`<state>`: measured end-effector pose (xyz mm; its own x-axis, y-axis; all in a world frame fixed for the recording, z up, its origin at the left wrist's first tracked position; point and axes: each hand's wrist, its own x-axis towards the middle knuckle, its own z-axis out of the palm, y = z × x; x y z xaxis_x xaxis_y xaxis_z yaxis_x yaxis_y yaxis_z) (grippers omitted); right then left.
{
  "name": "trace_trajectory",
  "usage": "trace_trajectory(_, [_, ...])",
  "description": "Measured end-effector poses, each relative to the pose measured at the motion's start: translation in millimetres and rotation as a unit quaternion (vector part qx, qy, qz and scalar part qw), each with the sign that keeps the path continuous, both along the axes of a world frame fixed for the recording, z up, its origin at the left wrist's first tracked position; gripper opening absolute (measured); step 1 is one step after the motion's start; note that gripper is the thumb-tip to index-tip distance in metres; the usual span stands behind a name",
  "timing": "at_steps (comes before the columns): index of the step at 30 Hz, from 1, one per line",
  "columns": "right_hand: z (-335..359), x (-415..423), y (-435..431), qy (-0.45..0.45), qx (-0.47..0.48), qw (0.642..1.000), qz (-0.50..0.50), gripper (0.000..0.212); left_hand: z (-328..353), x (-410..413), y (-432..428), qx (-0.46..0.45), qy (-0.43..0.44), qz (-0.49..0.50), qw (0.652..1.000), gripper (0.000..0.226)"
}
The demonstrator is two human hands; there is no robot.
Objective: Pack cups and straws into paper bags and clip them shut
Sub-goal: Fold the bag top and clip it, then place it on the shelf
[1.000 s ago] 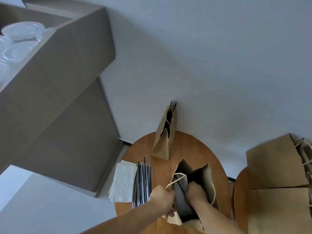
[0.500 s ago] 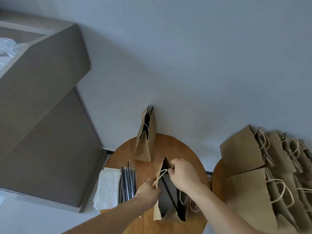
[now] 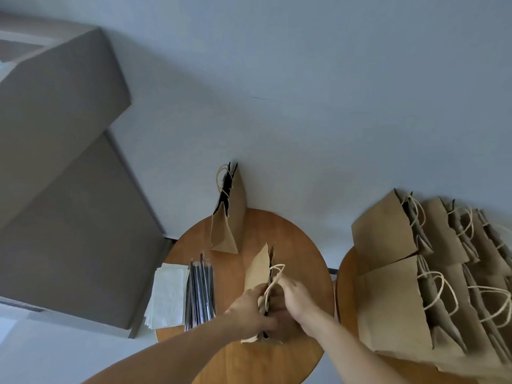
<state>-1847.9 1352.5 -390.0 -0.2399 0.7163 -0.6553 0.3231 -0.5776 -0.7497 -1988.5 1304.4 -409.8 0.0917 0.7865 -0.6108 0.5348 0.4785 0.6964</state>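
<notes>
While the paper bag (image 3: 256,275) stands on the round worktop (image 3: 299,245) near the straws (image 3: 200,295), the left hand (image 3: 249,309) and right hand (image 3: 295,297) both grip its top, pressing the mouth flat, likely ready for clipping.

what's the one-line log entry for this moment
left grip: holds front bag | right grip: pinches its top | bag mouth: pressed flat | clip: not seen | straws: on table

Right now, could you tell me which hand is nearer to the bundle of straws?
Left. The left hand grips the paper bag on the side facing the straws; the right hand grips its far side, the bag between.
</notes>
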Motion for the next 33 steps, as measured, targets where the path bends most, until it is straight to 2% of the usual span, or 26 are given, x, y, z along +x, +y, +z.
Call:
trace_trajectory(2, [0, 0, -1, 0.020, 0.013, 1.000, -0.003, 0.040, 0, 8, 4, 0.035, 0.092, -0.007, 0.995, 0.065])
trace_trajectory(4, [-1, 2, -1, 0.026, 0.047, 0.999, 0.012, 0.038, 0, 14, 11, 0.071, 0.182, 0.004, 0.981, 0.040])
trace_trajectory(8, [-7, 12, 10, -0.050, 0.152, 0.980, 0.114, 0.033, 0, 15, 23, 0.102, 0.224, 0.011, 0.969, 0.016])
trace_trajectory(10, [-11, 21, 19, -0.106, 0.217, 0.954, 0.177, 0.027, 2, 11, 28, 0.118, 0.233, -0.002, 0.965, 0.014])
trace_trajectory(13, [-17, 37, 35, -0.232, 0.380, 0.864, 0.237, 0.031, 9, 1, 39, 0.135, 0.252, -0.021, 0.958, 0.015])
trace_trajectory(15, [-19, 42, 47, -0.267, 0.458, 0.816, 0.230, 0.043, 13, -8, 49, 0.151, 0.263, -0.027, 0.953, 0.017])
trace_trajectory(19, [-17, 45, 76, -0.307, 0.479, 0.783, 0.252, 0.061, 21, -19, 69, 0.179, 0.266, -0.077, 0.944, 0.031])
trace_trajectory(20, [-18, 46, 82, -0.311, 0.477, 0.777, 0.270, 0.057, 22, -21, 73, 0.181, 0.260, -0.099, 0.943, 0.030])
trace_trajectory(23, [-19, 49, 92, -0.328, 0.478, 0.755, 0.306, 0.023, 20, -28, 81, 0.165, 0.238, -0.147, 0.946, 0.018])
trace_trajectory(25, [-23, 49, 93, -0.358, 0.486, 0.733, 0.314, 0.019, 18, -31, 86, 0.151, 0.245, -0.163, 0.944, 0.019])
trace_trajectory(27, [-31, 48, 89, -0.365, 0.482, 0.735, 0.306, 0.021, 17, -32, 90, 0.152, 0.266, -0.173, 0.936, 0.028])
trace_trajectory(29, [-37, 47, 87, -0.365, 0.469, 0.753, 0.282, 0.020, 14, -28, 94, 0.167, 0.282, -0.163, 0.930, 0.032])
trace_trajectory(33, [-41, 52, 96, -0.356, 0.459, 0.775, 0.248, 0.019, 3, -13, 94, 0.215, 0.303, -0.118, 0.921, 0.028])
